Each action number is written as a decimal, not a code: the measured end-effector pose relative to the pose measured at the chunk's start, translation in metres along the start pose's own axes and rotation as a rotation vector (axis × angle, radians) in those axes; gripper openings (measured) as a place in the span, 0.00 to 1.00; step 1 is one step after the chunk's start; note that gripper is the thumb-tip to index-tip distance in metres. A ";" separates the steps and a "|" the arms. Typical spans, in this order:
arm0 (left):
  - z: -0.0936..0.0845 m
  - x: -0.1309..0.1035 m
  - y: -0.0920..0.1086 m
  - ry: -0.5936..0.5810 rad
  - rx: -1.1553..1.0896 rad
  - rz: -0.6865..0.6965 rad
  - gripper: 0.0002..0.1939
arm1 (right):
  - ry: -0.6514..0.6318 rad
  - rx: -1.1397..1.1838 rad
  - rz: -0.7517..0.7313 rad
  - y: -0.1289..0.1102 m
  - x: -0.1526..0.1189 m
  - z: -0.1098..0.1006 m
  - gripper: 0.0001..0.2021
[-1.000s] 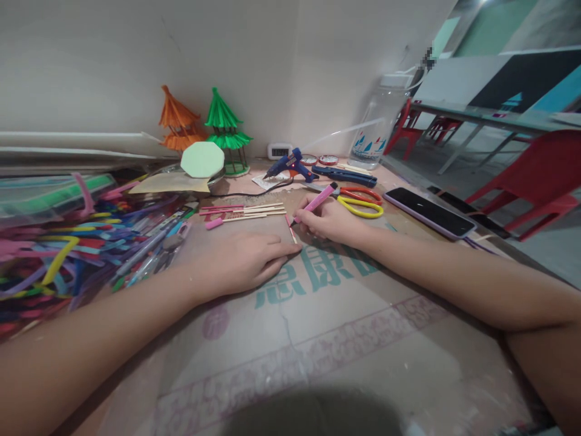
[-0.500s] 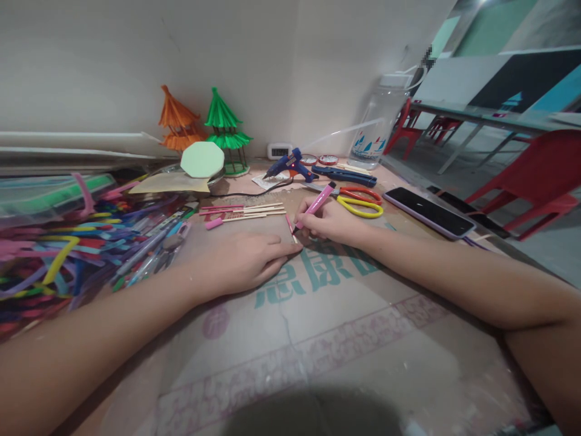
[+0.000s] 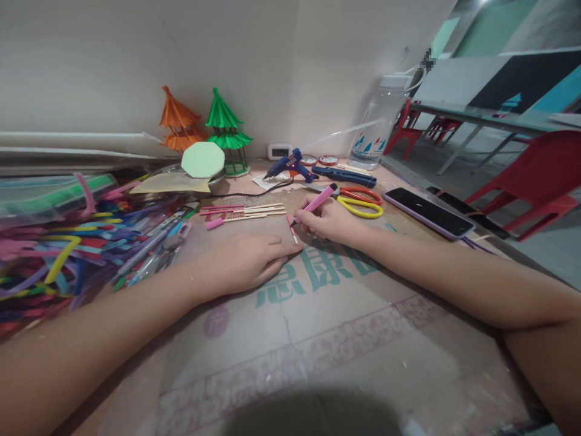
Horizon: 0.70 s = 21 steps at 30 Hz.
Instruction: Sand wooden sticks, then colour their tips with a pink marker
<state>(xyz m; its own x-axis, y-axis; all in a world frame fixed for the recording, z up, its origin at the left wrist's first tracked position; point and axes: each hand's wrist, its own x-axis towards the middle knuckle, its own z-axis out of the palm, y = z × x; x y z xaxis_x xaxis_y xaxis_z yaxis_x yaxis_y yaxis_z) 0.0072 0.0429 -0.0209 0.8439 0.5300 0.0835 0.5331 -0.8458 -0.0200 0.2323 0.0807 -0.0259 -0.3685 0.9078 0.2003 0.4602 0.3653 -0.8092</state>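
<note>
A pink marker (image 3: pixel 320 200) is pinched in my right hand (image 3: pixel 329 221), its dark tip at a short thin stick (image 3: pixel 291 230) that is pink at the far part and pale nearer me. My left hand (image 3: pixel 247 257) lies low on the cardboard sheet (image 3: pixel 318 339), index finger stretched out onto the stick's near end, thumb apart. Beyond the left hand is a row of several sticks (image 3: pixel 261 211), partly pink at their left ends. The pink marker cap (image 3: pixel 214 224) rests just in front of them.
Behind are a blue glue gun (image 3: pixel 290 163), pliers (image 3: pixel 347 175), scissors (image 3: pixel 361 206) and a bottle (image 3: pixel 374 130). A phone (image 3: pixel 429 213) lies right. Colourful pipe cleaners (image 3: pixel 59 254) heap up left, near orange (image 3: pixel 177 121) and green (image 3: pixel 224 124) paper-like towers.
The marker tip has shifted slightly up along the stick, away from my left fingertip. My left hand has stayed in place.
</note>
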 end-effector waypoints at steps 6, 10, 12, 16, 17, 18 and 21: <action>0.002 -0.001 -0.001 0.008 -0.001 0.000 0.22 | 0.070 -0.017 -0.012 0.004 0.000 0.000 0.07; 0.002 -0.001 -0.001 -0.005 0.005 -0.005 0.23 | 0.075 -0.044 0.028 0.002 0.000 -0.001 0.06; 0.001 0.000 0.000 -0.011 0.010 -0.007 0.22 | 0.055 -0.030 0.051 0.001 0.000 -0.001 0.05; 0.000 0.000 0.000 -0.015 0.021 -0.012 0.22 | 0.001 0.033 0.067 0.001 0.000 -0.002 0.06; 0.000 0.000 0.000 -0.011 0.021 -0.010 0.22 | -0.003 0.038 0.065 0.001 0.000 -0.002 0.06; 0.000 0.000 0.000 -0.007 0.018 -0.006 0.22 | -0.001 0.035 0.062 0.002 0.000 -0.002 0.06; 0.000 0.000 0.000 -0.002 0.004 -0.002 0.22 | 0.026 -0.007 0.041 0.002 0.000 -0.002 0.06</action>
<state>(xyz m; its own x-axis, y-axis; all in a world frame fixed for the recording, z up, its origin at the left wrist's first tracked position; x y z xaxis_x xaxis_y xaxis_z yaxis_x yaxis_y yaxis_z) 0.0069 0.0427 -0.0210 0.8429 0.5319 0.0813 0.5351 -0.8444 -0.0241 0.2344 0.0820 -0.0265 -0.3286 0.9268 0.1816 0.4804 0.3296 -0.8128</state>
